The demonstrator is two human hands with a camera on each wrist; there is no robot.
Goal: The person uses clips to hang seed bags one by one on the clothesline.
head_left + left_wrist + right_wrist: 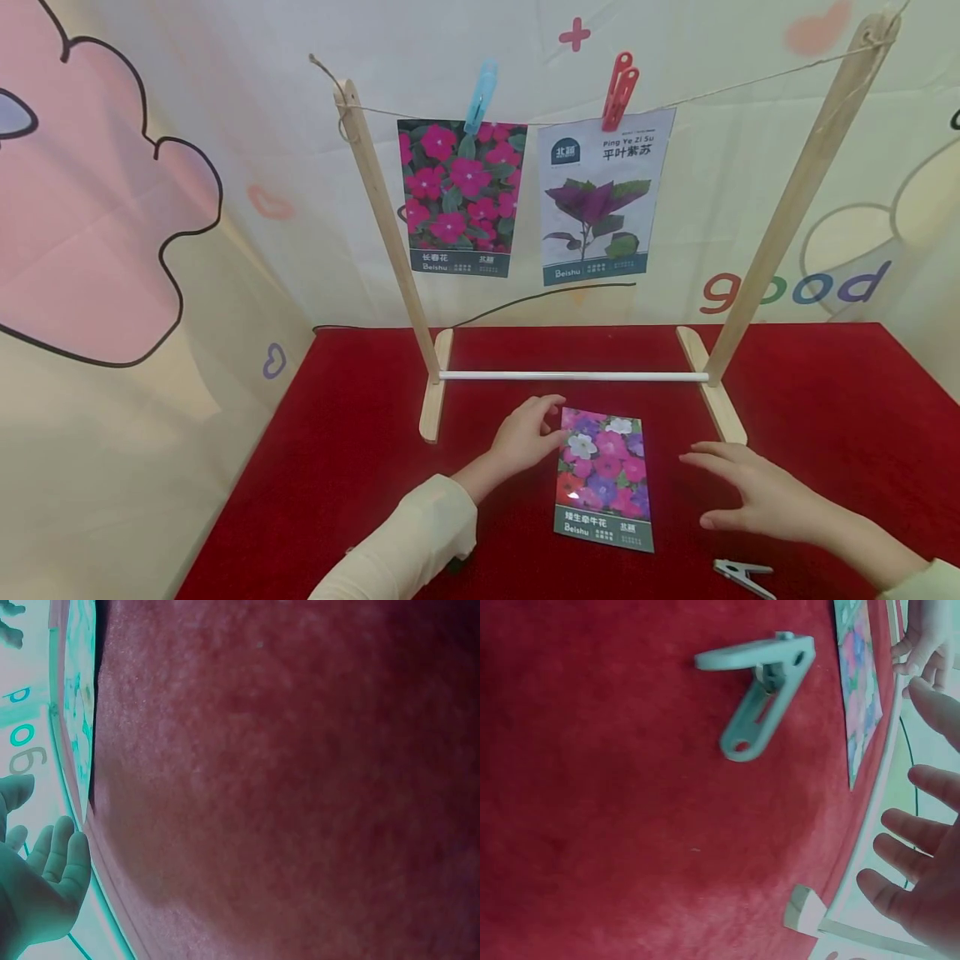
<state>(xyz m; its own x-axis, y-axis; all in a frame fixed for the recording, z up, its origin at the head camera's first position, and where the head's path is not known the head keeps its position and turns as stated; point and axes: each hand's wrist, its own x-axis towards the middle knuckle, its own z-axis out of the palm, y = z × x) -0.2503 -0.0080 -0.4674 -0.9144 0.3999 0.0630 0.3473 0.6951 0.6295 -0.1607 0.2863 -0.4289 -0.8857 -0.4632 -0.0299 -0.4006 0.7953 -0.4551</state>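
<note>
A seed packet (603,467) with pink, purple and white flowers lies on the red cloth in the head view. My left hand (525,432) is at its upper left edge, fingers loosely bent and thumb right by the side of the packet. To the right of the packet my right hand (761,492) hovers with fingers spread, holding nothing. A pale clothespin (765,690) lies on the cloth below that hand. In the left wrist view the left hand's fingers (58,855) are apart, close to the packet's edge.
Behind the hands stands a wooden frame (798,208) with a white crossbar (573,376). On its string hang a pink-flower packet (461,196) under a blue clothespin (482,96) and a purple-leaf packet (600,200) under a red clothespin (619,93). A printed curtain (247,108) hangs behind.
</note>
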